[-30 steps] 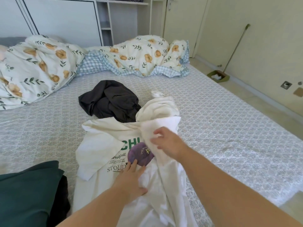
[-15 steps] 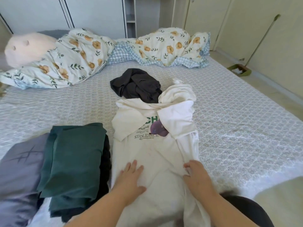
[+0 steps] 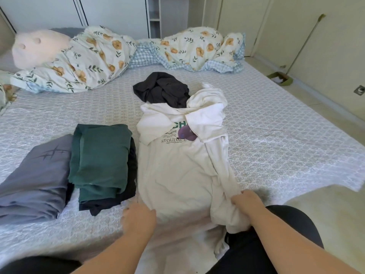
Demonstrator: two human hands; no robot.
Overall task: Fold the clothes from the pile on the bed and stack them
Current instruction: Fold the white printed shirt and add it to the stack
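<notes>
Done: green garment [image 3: 99,157] and grey garment [image 3: 37,178] lie folded, left on bed [image 3: 276,135].
In hand: white shirt [image 3: 177,171], sleeves in; right hand [image 3: 245,204] grips hem, left hand [image 3: 139,218] blurred, grip unclear.
Left: dark garment [image 3: 161,91] unfolded.

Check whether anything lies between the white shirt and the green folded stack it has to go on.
Nothing visible does. The white shirt lies right beside the green folded stack, whose top is bare; both hands grip the shirt's near edge.
</notes>
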